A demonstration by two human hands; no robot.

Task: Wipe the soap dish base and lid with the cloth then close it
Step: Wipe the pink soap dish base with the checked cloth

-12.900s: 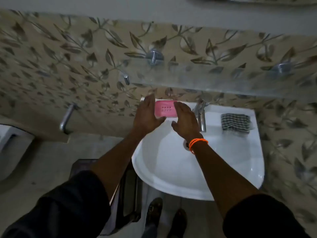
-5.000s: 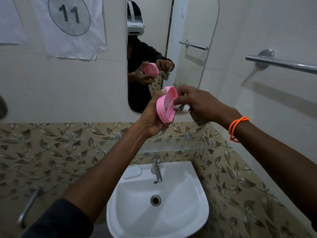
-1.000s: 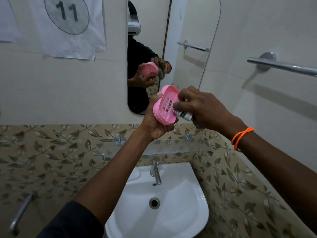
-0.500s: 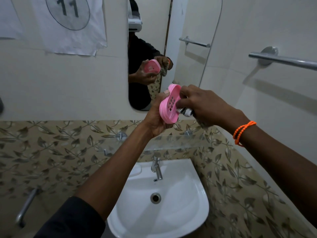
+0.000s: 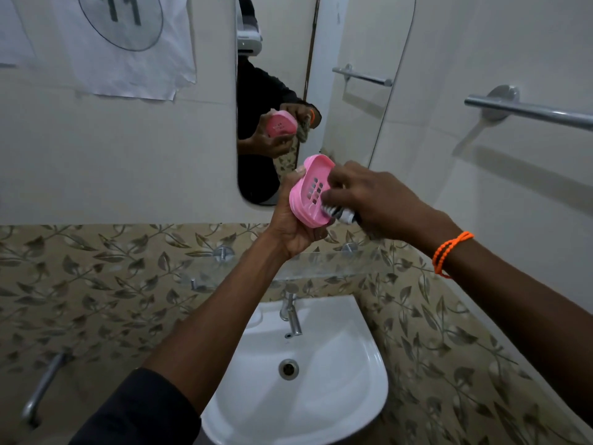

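Pink plastic, the soap dish base [image 5: 309, 191] sits tilted in the left hand [image 5: 293, 226], whose fingers curl round its back and lower edge, high above the white sink [image 5: 362, 393]. The right hand [image 5: 375, 199] grips a bunched checked cloth [image 5: 340, 214] and presses it against the dish's slotted inner face. An orange bracelet [image 5: 449, 253] circles the right wrist. Behind the hands, a mirror [image 5: 321, 75] on the cream wall reflects both hands and the dish. Leaf-patterned tiles [image 5: 96, 277] run below, with a glass shelf [image 5: 288, 264] above the tap [image 5: 292, 316] at the sink's rear edge. A towel rail [image 5: 529, 110] crosses the right wall; a paper marked 11 [image 5: 122, 43] hangs upper left.
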